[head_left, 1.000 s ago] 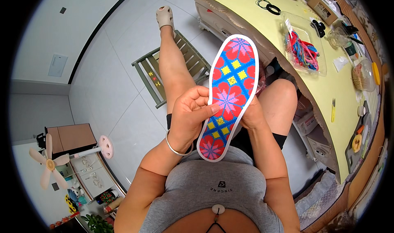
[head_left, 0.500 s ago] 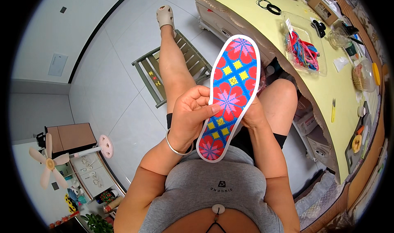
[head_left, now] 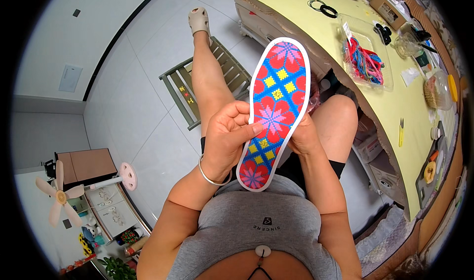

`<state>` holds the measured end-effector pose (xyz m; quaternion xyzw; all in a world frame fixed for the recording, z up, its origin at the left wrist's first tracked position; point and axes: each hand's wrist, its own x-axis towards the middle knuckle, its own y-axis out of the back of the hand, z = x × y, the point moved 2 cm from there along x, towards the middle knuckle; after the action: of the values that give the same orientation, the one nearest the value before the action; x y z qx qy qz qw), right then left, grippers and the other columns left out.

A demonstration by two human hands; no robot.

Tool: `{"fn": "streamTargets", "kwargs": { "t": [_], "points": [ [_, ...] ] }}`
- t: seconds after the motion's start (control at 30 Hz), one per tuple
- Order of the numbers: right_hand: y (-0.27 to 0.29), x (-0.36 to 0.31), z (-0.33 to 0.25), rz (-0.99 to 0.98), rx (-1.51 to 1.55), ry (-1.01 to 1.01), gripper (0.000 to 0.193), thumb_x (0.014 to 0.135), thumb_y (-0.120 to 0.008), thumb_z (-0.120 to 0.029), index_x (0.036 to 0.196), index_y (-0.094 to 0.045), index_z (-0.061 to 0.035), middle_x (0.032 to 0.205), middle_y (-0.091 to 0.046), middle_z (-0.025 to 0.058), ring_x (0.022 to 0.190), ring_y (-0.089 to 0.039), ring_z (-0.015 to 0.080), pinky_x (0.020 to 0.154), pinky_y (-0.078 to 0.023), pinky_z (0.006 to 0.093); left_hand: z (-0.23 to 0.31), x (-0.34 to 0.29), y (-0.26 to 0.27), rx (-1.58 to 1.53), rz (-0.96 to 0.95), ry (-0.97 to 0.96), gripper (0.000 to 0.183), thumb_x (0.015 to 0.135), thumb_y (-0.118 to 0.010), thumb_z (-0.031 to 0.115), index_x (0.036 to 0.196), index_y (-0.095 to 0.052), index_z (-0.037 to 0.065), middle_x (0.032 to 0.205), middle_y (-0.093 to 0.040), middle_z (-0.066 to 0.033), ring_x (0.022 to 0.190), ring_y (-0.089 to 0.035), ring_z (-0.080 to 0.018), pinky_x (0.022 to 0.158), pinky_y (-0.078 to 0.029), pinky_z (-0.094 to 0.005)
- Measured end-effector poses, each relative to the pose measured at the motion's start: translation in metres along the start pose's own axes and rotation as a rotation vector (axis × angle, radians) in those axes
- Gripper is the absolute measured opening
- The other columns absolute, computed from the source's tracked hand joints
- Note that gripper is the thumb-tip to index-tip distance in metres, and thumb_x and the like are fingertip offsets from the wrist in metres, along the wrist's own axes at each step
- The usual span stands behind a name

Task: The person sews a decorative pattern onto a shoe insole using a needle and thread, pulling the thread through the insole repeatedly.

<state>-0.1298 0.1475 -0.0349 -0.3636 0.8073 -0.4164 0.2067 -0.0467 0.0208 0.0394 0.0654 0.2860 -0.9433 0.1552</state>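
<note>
An embroidered insole (head_left: 279,90) with a white border is held up in front of my body, its patterned face toward me. Red and pink flowers, blue bands and yellow squares cover it. My left hand (head_left: 228,132) grips the left edge near the middle, thumb lying on the pattern and fingers curled at the rim. On the opposite edge, my right hand (head_left: 303,136) is closed on the insole from behind, so most of its fingers are hidden. A bangle circles my left wrist.
On the yellow-green table (head_left: 390,112) at the right lie a clear tray (head_left: 387,77) of coloured thread (head_left: 364,60), a yellow cutter (head_left: 401,132) and a lidded jar (head_left: 442,90). My leg rests on a slatted folding stool (head_left: 180,95). A fan (head_left: 60,196) stands at the lower left.
The insole has shifted slightly up and to the left and its tilt has changed a little. Both hands keep the same hold.
</note>
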Motion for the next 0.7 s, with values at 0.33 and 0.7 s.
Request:
{"fn": "streamTargets", "kwargs": {
  "t": [0.33,0.7],
  "points": [
    [0.0047,-0.0039,-0.0059,-0.018,-0.144,0.052,0.031,0.085,-0.06,0.004,0.115,-0.058,0.001,0.114,-0.062,0.0074,0.105,-0.058,0.016,0.092,-0.047,0.0316,0.0017,0.0019,-0.005,-0.014,0.005,-0.034,0.021,0.084,-0.057,-0.007,0.104,-0.052,-0.006,0.099,-0.065,-0.0174,0.088,-0.065,-0.0176,0.08,-0.054,-0.0297],
    [-0.0034,-0.0039,-0.011,0.037,-0.423,0.149,0.025,0.084,-0.062,0.002,0.108,-0.063,0.0006,0.109,-0.063,0.0049,0.099,-0.06,0.0131,0.087,-0.048,0.0282,-0.0031,0.0009,-0.0022,0.042,0.067,-0.089,0.021,0.083,-0.059,-0.009,0.103,-0.053,-0.006,0.099,-0.065,-0.0155,0.089,-0.064,-0.0155,0.079,-0.053,-0.0282]
  ]
}}
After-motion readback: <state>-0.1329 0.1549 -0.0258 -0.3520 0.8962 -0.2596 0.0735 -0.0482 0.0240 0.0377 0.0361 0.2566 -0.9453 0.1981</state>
